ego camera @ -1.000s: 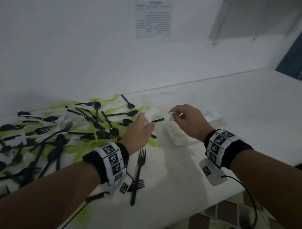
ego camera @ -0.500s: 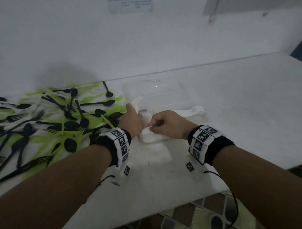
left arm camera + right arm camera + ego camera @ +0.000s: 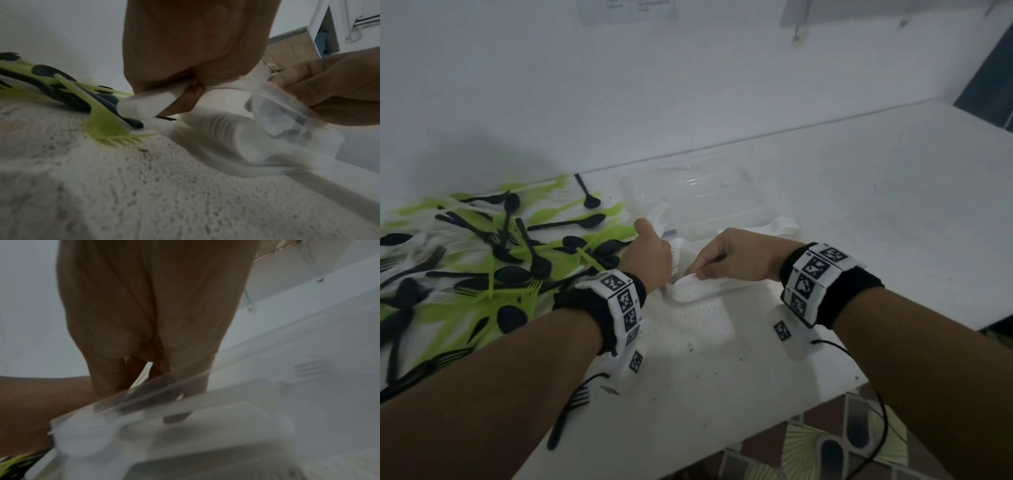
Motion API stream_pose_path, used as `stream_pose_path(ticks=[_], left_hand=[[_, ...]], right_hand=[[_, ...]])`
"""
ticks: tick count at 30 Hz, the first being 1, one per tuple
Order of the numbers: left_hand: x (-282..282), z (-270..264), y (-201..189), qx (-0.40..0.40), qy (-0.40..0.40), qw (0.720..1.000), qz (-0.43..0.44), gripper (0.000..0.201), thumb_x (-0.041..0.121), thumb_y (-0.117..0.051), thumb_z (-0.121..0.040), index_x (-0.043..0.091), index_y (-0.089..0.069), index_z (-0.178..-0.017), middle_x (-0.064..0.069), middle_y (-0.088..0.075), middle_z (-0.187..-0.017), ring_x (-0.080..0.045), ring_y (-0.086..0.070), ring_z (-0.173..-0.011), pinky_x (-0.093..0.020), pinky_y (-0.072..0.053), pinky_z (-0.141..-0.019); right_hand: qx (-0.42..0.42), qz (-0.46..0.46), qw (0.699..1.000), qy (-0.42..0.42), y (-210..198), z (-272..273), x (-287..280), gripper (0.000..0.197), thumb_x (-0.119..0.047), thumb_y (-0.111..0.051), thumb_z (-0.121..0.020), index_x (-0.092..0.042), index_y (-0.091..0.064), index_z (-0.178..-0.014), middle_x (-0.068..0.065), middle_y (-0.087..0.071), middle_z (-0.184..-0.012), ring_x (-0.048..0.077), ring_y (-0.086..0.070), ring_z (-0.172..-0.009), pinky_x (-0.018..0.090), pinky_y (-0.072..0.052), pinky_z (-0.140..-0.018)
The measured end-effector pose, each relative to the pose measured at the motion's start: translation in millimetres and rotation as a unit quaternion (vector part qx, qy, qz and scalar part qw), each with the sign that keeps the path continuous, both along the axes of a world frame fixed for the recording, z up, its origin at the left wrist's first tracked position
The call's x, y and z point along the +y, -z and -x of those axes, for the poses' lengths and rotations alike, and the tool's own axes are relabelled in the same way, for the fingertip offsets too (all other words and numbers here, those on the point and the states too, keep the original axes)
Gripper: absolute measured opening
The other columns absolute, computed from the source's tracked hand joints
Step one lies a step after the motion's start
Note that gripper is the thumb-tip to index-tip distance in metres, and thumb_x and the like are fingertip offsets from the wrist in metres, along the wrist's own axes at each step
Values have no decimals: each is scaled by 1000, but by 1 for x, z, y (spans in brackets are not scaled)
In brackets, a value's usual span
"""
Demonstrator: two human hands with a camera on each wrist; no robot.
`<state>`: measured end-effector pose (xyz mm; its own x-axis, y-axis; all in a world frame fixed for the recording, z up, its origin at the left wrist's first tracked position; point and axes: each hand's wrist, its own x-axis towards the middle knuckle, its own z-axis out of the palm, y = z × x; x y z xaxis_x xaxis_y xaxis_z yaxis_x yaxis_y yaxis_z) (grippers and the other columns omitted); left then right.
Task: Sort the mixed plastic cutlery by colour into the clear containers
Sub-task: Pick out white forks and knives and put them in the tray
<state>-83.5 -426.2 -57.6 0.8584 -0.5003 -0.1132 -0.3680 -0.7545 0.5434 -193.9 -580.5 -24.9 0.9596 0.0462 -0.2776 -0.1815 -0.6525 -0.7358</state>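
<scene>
Crowding the left hand, black and green cutlery litters the counter. That hand grips white cutlery; the right hand seemingly pinches more at the clear container.

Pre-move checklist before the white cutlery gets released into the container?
1. Left hand grips white cutlery: ok.
2. Right hand pinches the white pieces at the near clear container: ok.
3. Near container holds only white: cannot tell, blurred.
4. Far clear container upright and apart from the hands: ok.
5. Black and green pile sorted: not ok, mixed on the table.
6. Black fork near the table edge: not ok, unsorted.
</scene>
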Motion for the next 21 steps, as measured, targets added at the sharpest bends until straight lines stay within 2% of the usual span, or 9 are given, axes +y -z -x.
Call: stream_pose_path(ticks=[3, 5, 7, 11, 13, 15, 17, 19, 21], left_hand=[[2, -4, 0, 25, 3, 999, 23, 37, 12, -39, -104, -7, -29, -135, -30, -60, -117, -45, -62, -106, -42, -46, -83], [2, -6, 1, 36, 8, 999, 31, 38, 13, -39, -104, -6, -28, -135, -29, -60, -118, -43, -62, -106, -39, -43, -80], [3, -7, 1, 43, 12, 998, 36, 39, 13, -39, -104, -6, -28, -136, -29, -60, -119, -43, -62, -107, -40, -43, -81], [4, -8, -2, 55, 23, 998, 31, 38, 11, -39, -104, -7, -27, -136, -29, -60, -118, -43, -62, -106, -37, -42, -78], [5, -8, -4, 58, 26, 997, 33, 38, 10, -40, -104, -8, -27, -136, -31, -60, -118, -44, -62, -106, -36, -40, -77], [5, -8, -5, 58, 23, 998, 33, 38, 10, -40, -104, -8, -27, -136, -29, -61, -114, -44, -63, -105, -35, -39, -75], [5, -8, -6, 71, 23, 997, 29, 39, 9, -39, -104, -9, -24, -136, -23, -60, -93, -44, -63, -95, -33, -39, -66], [4, -9, -8, 81, 26, 996, 22, 39, 8, -38, -105, -9, -21, -136, -12, -50, -75, -36, -57, -74, -32, -35, -56], [3, -8, -9, 77, 11, 997, 18, 39, 10, -39, -105, -8, -24, -136, -13, -51, -86, -29, -52, -76, -34, -39, -65]], right_hand=[[36, 33, 999, -22, -9, -9, 0, 13, -21, -72, -94, -27, -82, -100, -15, -78, -99, 6, -70, -101, 24, -50, -101], [48, 65, 996, -28, -11, -16, 2, 8, -20, -74, -91, -25, -79, -89, -15, -77, -90, 4, -70, -89, 25, -53, -93], [43, 107, 993, -39, -10, -21, 7, 8, -20, -73, -90, -24, -77, -83, -18, -74, -81, -3, -66, -77, 20, -52, -82], [24, 144, 988, -45, -9, -24, 12, 6, -22, -76, -87, -23, -76, -82, -14, -73, -82, 2, -65, -78, 16, -46, -73], [17, 185, 982, -28, -7, -23, 8, 16, -34, -81, -84, -24, -69, -78, -12, -68, -78, 7, -61, -75, 19, -43, -68], [24, 230, 973, -24, -6, -22, 3, 30, -49, -78, -84, -22, -67, -76, -10, -65, -74, 10, -58, -72, 22, -41, -64], [44, 245, 968, -36, -5, -17, -2, 43, -60, -68, -88, -19, -69, -77, -7, -67, -71, 11, -59, -71, 24, -39, -63], [59, 239, 968, -45, -6, -15, -5, 48, -62, -61, -92, -17, -71, -80, -5, -68, -76, 12, -61, -76, 26, -40, -65], [66, 236, 968, -53, -6, -17, -5, 45, -58, -59, -95, -16, -72, -84, -3, -70, -83, 14, -62, -82, 28, -42, -69]])
